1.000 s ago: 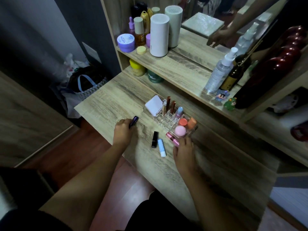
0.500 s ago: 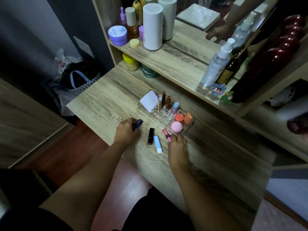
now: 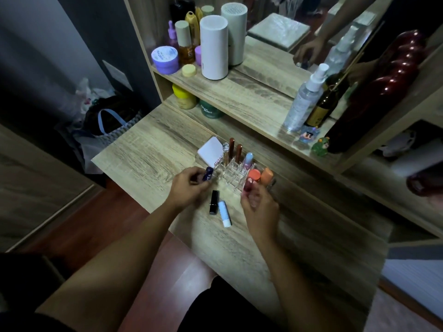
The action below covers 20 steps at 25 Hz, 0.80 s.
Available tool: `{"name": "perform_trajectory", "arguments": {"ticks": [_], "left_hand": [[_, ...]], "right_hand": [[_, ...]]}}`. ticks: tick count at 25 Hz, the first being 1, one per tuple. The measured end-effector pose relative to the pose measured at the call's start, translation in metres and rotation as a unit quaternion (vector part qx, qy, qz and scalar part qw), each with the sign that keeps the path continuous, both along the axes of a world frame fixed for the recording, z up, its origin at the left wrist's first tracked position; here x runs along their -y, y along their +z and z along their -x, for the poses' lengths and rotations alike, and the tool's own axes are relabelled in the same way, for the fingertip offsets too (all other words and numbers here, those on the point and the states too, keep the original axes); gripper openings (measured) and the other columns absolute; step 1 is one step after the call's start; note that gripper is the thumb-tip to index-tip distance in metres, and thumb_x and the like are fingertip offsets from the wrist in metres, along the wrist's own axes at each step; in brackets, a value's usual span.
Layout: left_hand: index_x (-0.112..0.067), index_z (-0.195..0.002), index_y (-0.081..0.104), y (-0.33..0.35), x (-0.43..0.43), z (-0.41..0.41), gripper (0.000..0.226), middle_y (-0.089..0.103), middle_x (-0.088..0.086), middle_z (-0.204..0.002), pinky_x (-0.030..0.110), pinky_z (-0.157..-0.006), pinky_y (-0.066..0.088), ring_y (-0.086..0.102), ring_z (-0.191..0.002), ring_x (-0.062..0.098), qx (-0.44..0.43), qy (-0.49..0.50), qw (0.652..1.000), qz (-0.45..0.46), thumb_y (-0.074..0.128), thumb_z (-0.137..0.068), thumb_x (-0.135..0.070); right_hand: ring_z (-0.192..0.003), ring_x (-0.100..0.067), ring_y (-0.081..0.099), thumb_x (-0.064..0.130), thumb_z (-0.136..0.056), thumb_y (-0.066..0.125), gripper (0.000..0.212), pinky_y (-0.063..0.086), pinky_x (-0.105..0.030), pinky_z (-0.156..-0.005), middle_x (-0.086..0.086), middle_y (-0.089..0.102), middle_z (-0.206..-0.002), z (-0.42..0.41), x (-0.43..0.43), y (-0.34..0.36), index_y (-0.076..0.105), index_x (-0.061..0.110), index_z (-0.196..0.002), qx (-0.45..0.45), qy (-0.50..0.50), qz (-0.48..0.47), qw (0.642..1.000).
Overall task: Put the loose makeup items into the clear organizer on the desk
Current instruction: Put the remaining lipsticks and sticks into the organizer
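Left hand point(image 3: 189, 188) pinches dark blue lip-balm stick point(image 3: 207, 173); right hand point(image 3: 257, 204) grips pink gloss tube point(image 3: 248, 186). Both look light, rigid, slick; hold mid-barrel, near clear acrylic organizer point(image 3: 233, 167).

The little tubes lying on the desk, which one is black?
The black tube, lying nearer the left hand; the one beside it is light blue.

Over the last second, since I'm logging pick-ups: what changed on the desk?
The right hand took hold of the pink tube and lifted it off the desk toward the clear organizer. The left hand raised its dark blue tube. The black lipstick and light blue stick stayed put.
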<state>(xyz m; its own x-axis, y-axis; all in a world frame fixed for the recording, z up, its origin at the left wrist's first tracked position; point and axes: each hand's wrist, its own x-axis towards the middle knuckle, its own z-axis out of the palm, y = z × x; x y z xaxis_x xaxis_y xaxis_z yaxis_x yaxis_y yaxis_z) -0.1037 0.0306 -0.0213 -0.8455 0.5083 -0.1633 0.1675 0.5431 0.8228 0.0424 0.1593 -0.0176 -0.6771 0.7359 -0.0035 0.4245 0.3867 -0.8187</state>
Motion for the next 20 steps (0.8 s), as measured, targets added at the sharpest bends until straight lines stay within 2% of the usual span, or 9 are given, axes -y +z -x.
{"name": "perform_trajectory", "arguments": {"ticks": [2,3,6,8,11,15,20], "left_hand": [[-0.015,-0.094,0.066,0.008,-0.016,0.002,0.022,0.067,0.009,-0.084,0.036,-0.079,0.055,0.066,-0.081,0.025,0.012,0.006,0.999,-0.042,0.074,-0.073,-0.018],[-0.015,-0.095,0.066,0.01,-0.023,0.003,0.024,0.067,0.005,-0.083,0.029,-0.077,0.054,0.065,-0.078,0.02,0.002,0.005,0.999,-0.052,0.075,-0.073,-0.017],[-0.017,-0.099,0.064,0.013,-0.043,0.003,0.028,0.064,-0.008,-0.075,0.001,-0.067,0.045,0.06,-0.069,0.004,-0.033,-0.015,0.998,-0.053,0.074,-0.073,-0.015],[-0.014,-0.102,0.062,0.011,-0.052,0.002,0.029,0.069,-0.003,-0.08,-0.003,-0.068,0.042,0.063,-0.074,0.006,-0.04,-0.03,0.998,-0.043,0.073,-0.075,-0.014],[-0.014,-0.106,0.061,0.003,-0.062,0.0,0.028,0.072,0.007,-0.096,0.012,-0.077,0.045,0.066,-0.087,0.016,-0.063,-0.04,0.997,-0.018,0.067,-0.079,-0.013],[-0.015,-0.111,0.059,-0.007,-0.068,-0.003,0.028,0.072,0.013,-0.101,0.03,-0.081,0.051,0.066,-0.09,0.027,-0.092,-0.046,0.994,0.029,0.06,-0.084,-0.014],[-0.011,-0.114,0.058,-0.011,-0.074,-0.002,0.029,0.069,0.016,-0.105,0.037,-0.081,0.048,0.063,-0.095,0.033,-0.108,-0.053,0.99,0.07,0.057,-0.085,-0.015]], "right_hand": [[-0.083,-0.012,0.071,0.009,-0.084,0.068,0.018,0.053,-0.004,-0.067,-0.01,0.074,-0.098,0.019,-0.006,0.007,0.066,0.01,-0.102,-0.063,-0.018,0.033,0.997],[-0.084,-0.011,0.07,0.008,-0.084,0.067,0.017,0.049,0.001,-0.064,-0.011,0.073,-0.101,0.027,-0.009,0.009,0.066,0.01,-0.101,-0.074,-0.023,0.042,0.996],[-0.084,-0.01,0.066,0.01,-0.084,0.068,0.02,0.041,0.009,-0.061,-0.015,0.067,-0.109,0.043,-0.014,0.01,0.067,0.01,-0.103,-0.061,-0.053,0.038,0.996],[-0.088,-0.011,0.066,0.011,-0.084,0.067,0.024,0.04,0.009,-0.06,-0.016,0.065,-0.113,0.047,-0.015,0.007,0.067,0.008,-0.108,-0.036,-0.06,0.024,0.997],[-0.097,-0.015,0.068,0.006,-0.086,0.064,0.029,0.043,0.002,-0.068,-0.014,0.066,-0.116,0.05,-0.012,-0.002,0.065,0.007,-0.115,-0.015,-0.043,0.049,0.998],[-0.101,-0.019,0.068,0.003,-0.087,0.062,0.027,0.055,-0.025,-0.086,-0.013,0.069,-0.112,0.056,-0.009,-0.006,0.064,0.007,-0.113,-0.013,-0.049,0.06,0.997],[-0.098,-0.016,0.069,0.005,-0.087,0.063,0.027,0.055,-0.025,-0.085,-0.009,0.072,-0.108,0.065,-0.012,-0.01,0.064,0.01,-0.113,0.019,-0.065,0.046,0.997]]}}
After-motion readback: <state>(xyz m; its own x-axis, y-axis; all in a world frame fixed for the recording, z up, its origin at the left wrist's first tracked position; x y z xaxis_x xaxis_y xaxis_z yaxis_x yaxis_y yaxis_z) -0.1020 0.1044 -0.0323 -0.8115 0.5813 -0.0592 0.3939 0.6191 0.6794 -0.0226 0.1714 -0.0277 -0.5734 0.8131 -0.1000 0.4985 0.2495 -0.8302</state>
